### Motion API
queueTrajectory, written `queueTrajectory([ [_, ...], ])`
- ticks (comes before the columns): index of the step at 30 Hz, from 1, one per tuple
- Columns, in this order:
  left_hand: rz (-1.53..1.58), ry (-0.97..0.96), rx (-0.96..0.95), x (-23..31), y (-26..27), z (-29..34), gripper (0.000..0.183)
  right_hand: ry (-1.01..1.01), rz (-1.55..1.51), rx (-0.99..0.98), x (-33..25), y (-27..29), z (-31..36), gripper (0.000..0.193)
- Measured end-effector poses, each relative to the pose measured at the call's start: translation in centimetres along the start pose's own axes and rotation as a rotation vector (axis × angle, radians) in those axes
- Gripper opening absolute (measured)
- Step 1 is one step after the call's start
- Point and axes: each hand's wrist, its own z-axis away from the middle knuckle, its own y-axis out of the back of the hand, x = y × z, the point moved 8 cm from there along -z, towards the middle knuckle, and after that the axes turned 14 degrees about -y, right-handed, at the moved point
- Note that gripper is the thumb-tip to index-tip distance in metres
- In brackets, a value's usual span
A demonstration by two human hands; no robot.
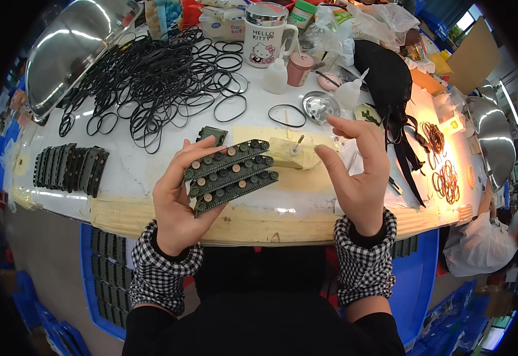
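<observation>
My left hand (pixel 176 204) is closed around three dark green toy tank track pieces (pixel 232 172), fanned one above another, with round green and beige wheels along them. To the right, my right hand (pixel 363 169) is raised over the table, thumb and fingers apart, with nothing in it. Between the hands a yellowish taped block (pixel 288 155) with a small upright pin sits on the table. Another dark green piece (pixel 213 134) lies just beyond my left fingers. A row of similar green pieces (pixel 69 169) stands at the left. One black rubber band (pixel 287 116) lies beyond the block.
A heap of black rubber bands (pixel 158 83) covers the back left, beside a shiny metal bowl (pixel 72 56). A white mug (pixel 265 35), squeeze bottles (pixel 275 77) and a black bag (pixel 383 77) stand farther back. Blue trays (pixel 87 279) of green pieces are below the table edge.
</observation>
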Motion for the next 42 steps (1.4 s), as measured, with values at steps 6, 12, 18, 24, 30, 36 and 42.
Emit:
queueTrajectory([
  [6, 0.026, 0.040, -0.019, -1.0, -1.1, 0.3, 0.053, 0.048, 0.158, -0.017, 1.0, -3.2, -0.2, 0.020],
  [12, 0.027, 0.053, -0.047, -1.3, -1.2, 0.6, 0.052, 0.068, 0.133, 0.030, 0.3, -2.3, -0.2, 0.014],
  [18, 0.080, 0.069, -0.039, -1.4, -1.4, 0.7, 0.054, -0.066, -0.405, 0.026, -0.1, -1.1, 0.3, 0.008],
  [24, 0.049, 0.048, -0.071, -1.3, -1.5, 0.6, 0.053, -0.397, -0.750, -0.155, 1.3, -3.9, 1.4, 0.012],
  [30, 0.007, 0.037, -0.087, -1.2, -1.6, 0.7, 0.052, -0.403, -0.712, -0.187, 1.1, -4.2, 1.4, 0.013],
  [36, 0.004, 0.046, -0.081, -1.2, -1.6, 0.6, 0.052, -0.395, -0.681, -0.186, 1.1, -4.3, 1.2, 0.012],
  [42, -0.005, 0.038, -0.066, -1.2, -1.4, 0.7, 0.053, -0.370, -0.669, -0.051, 1.7, -3.5, 1.1, 0.010],
])
